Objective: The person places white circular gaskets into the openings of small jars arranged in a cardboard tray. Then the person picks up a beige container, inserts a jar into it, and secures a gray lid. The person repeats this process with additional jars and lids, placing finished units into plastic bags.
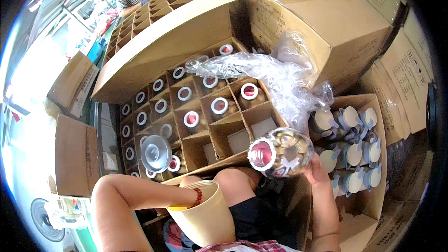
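Empty cells (242,137) at 6 o'clock of divider box (196,116) stood free; capped jars (219,106) filled cells toward 10 o'clock; plastic wrap (266,72) blocked 1 o'clock.

1. The clear glass jar (281,153) lies tilted on its side in the air, open white-rimmed mouth facing left, just beside the divided carton.
2. The cream tub (205,214) stands upright, open-topped, below it.

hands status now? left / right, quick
Left hand: down inside the cream plastic bucket, fingers hidden, grip cannot be told.
Right hand: closed around a clear glass jar, its open mouth toward the camera.
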Available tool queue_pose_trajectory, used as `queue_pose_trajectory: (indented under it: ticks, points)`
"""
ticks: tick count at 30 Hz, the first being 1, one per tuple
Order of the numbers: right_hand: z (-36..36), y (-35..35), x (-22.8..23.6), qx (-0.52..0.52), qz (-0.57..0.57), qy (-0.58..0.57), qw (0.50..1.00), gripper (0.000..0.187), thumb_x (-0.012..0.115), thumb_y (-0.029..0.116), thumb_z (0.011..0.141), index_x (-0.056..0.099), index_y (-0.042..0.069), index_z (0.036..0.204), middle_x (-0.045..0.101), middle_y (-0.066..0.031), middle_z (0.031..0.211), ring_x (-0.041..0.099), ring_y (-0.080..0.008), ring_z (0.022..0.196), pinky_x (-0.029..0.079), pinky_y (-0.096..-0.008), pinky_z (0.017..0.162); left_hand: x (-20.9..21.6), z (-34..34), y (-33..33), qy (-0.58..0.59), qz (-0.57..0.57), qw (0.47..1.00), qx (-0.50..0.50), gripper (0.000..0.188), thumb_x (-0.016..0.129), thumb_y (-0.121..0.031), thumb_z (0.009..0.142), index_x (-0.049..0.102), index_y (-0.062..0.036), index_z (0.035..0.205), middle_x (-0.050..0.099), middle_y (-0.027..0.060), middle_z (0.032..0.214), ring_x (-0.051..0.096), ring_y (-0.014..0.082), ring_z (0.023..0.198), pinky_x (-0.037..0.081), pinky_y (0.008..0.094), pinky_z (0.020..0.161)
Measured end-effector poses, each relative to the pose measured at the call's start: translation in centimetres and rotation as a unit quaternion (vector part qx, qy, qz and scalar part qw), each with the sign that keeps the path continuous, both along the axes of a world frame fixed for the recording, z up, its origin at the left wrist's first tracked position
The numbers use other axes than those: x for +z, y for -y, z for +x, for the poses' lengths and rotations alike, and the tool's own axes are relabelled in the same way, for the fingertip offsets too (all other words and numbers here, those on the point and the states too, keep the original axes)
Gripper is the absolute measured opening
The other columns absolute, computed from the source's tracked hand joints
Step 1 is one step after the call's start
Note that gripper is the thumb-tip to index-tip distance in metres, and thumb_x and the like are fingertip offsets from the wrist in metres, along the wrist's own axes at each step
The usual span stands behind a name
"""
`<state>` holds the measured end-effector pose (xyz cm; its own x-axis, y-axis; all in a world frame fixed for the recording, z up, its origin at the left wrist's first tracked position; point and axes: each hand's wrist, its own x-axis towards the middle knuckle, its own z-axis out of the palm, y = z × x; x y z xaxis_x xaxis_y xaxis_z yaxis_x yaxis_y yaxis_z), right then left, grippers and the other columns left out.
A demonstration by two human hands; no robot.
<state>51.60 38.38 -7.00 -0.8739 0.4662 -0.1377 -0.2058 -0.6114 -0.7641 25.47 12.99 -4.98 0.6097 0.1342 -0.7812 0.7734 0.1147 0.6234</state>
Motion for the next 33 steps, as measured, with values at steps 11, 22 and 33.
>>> queue_pose_trajectory:
  ticks: [11,22,33]
  points:
    - [1.0,3.4,-0.1,-0.088,-0.072,-0.019,0.993,0.107,0.076,0.057,0.073,0.025,-0.003,0.145,0.047,-0.0114,0.139,0.048,-0.0221,0.127,0.039,-0.0396,0.106,-0.8,-0.4,0.1,-0.035,-0.035,0.999,-0.024,0.043,0.063,-0.02,0.088,0.057,-0.0047,0.127,0.065,0.0145,0.118,0.061,0.0245,0.109,0.047,0.0366,0.094]
    - [1.9,3.3,-0.2,-0.084,-0.12,0.003,0.989,0.108,0.083,0.054,0.065,0.032,-0.004,0.141,0.055,-0.0082,0.128,0.055,-0.0125,0.112,0.045,-0.0277,0.094,-1.0,-1.0,0.5,-0.053,-0.053,0.997,-0.036,0.041,0.062,-0.021,0.089,0.057,-0.0042,0.126,0.065,0.0153,0.118,0.061,0.0255,0.108,0.047,0.0376,0.094]
    - [1.5,4.2,1.0,-0.094,-0.06,0.05,0.993,0.117,0.081,0.064,0.061,0.032,-0.004,0.143,0.052,-0.005,0.13,0.052,-0.0121,0.114,0.043,-0.0255,0.093,0.2,-1.7,1.4,-0.074,-0.042,0.996,-0.032,0.04,0.061,-0.022,0.089,0.058,-0.0037,0.125,0.065,0.0161,0.118,0.061,0.0264,0.108,0.047,0.0386,0.094]
